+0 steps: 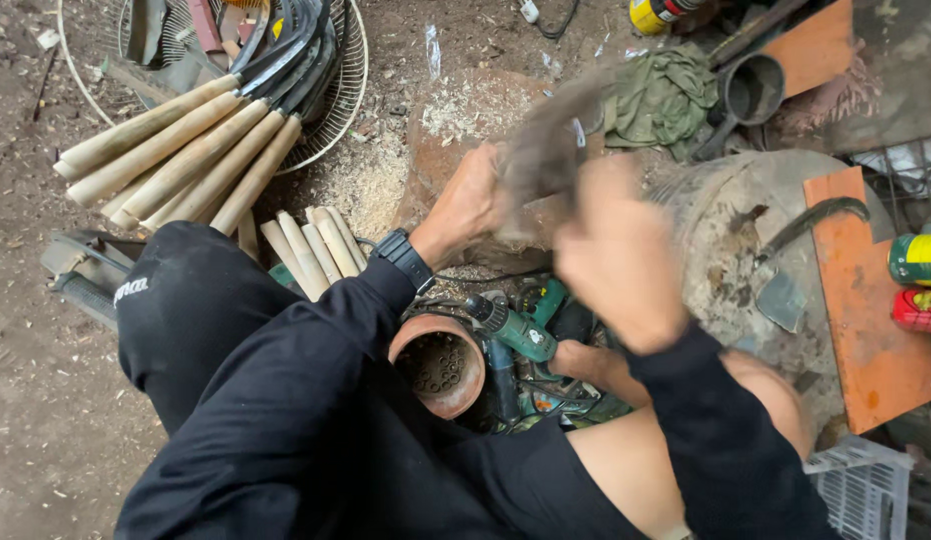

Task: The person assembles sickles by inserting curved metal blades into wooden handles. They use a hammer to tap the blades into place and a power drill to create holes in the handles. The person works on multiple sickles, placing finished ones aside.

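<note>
My left hand (467, 205) and my right hand (615, 255) are raised together over a reddish stump (455, 120) dusted with sawdust. Between them is a blurred dark curved piece (545, 140), probably a blade or sickle; both hands seem closed on it, but motion blur hides the grip. A black watch (403, 258) sits on my left wrist. Below the hands lie a green power drill (513, 330) and a clay pot (440, 365) with holes inside.
Sickles with pale wooden handles (175, 150) are stacked at upper left on a wire fan guard (335, 90). Loose wooden handles (310, 245) lie by my knee. An orange board (870, 300), spray cans (920, 260), a green rag (660, 95) and a white crate (865, 490) sit right.
</note>
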